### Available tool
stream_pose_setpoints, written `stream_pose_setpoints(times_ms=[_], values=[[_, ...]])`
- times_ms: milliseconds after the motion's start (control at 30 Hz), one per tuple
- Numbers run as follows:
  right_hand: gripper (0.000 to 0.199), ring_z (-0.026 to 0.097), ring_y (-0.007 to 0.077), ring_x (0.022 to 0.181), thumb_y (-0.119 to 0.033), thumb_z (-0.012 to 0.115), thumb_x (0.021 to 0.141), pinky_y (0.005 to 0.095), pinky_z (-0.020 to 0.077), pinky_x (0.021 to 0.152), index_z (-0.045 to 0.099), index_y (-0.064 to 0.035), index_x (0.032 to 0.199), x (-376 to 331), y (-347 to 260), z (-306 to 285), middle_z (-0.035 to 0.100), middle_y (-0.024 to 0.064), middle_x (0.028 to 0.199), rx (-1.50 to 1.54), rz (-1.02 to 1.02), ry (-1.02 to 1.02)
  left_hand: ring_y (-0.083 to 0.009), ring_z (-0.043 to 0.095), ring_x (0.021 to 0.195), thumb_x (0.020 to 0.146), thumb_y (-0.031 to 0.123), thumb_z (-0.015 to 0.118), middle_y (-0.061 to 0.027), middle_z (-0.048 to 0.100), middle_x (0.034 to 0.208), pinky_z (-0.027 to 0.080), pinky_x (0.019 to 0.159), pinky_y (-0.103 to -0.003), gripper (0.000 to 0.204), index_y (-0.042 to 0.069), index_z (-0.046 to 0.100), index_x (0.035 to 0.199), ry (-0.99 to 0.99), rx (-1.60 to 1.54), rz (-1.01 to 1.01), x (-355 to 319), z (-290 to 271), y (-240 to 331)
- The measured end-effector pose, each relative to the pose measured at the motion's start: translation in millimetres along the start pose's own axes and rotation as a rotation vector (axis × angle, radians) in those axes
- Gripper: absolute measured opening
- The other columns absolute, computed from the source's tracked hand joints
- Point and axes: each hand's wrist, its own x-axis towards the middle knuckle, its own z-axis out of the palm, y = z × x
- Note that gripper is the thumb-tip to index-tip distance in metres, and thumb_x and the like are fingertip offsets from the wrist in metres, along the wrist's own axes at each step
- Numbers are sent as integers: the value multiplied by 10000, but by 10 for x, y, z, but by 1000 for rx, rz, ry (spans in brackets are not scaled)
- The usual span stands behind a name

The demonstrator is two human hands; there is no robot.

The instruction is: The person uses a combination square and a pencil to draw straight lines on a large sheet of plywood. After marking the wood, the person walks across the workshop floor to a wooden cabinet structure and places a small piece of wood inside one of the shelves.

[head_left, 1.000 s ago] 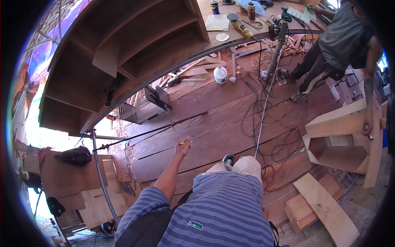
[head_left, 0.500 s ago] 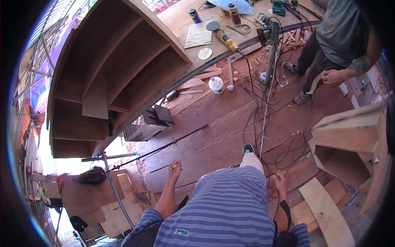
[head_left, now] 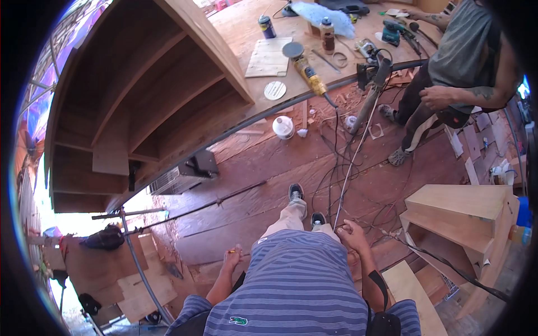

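My left hand (head_left: 232, 259) hangs at my side, its fingers clenched on a small yellow pencil (head_left: 231, 251), a short stub just above the knuckles. My right hand (head_left: 352, 235) hangs loosely curled and released, holding nothing. Below lie red floor planks (head_left: 269, 185) strewn with cables (head_left: 342, 168). A white jar (head_left: 283, 127) stands ahead; a yellow grinder (head_left: 307, 67) rests on the surface (head_left: 246, 28). Another person (head_left: 459, 61) stands right, beside a wooden box (head_left: 459, 215).
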Motion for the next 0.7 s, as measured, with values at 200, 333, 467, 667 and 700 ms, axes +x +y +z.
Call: stream_pose_setpoints(times_ms=[200,333,467,667,700], values=[[535,627,207,930,-277,725,799,329,499,822,563,17,1215,308,-473,-161,651,149,1024,-27,26,171,-145,567,542,921,548,455,-27,563,698,465,481,-277,469,106,582,1013,-121,-68,1,857,-91,508],[553,637,246,953,-314,720,792,342,497,841,565,20,1204,399,-771,-191,650,170,1057,-71,40,261,-148,583,591,923,565,434,-35,571,732,473,511,-279,478,117,571,1020,-128,-125,78,1344,-142,1275],[555,625,316,1007,-347,701,792,377,491,869,574,11,1195,453,-835,-161,627,205,1118,-205,-70,400,-129,552,585,912,563,476,-20,537,704,451,504,-246,472,112,555,1027,-181,-193,131,1549,-328,1968],[588,600,332,1061,-386,701,780,387,471,902,570,-2,1206,222,-529,-216,616,214,1139,-137,188,493,-118,436,501,917,572,465,-7,414,625,418,496,-254,507,69,518,957,-331,-273,166,1705,-155,2336],[596,598,333,1065,-388,698,782,388,470,903,562,-4,1216,184,-534,-228,615,215,1141,-115,229,507,-122,439,502,919,575,456,-9,423,628,418,500,-256,516,63,518,948,-328,-216,113,1816,-156,2295]])
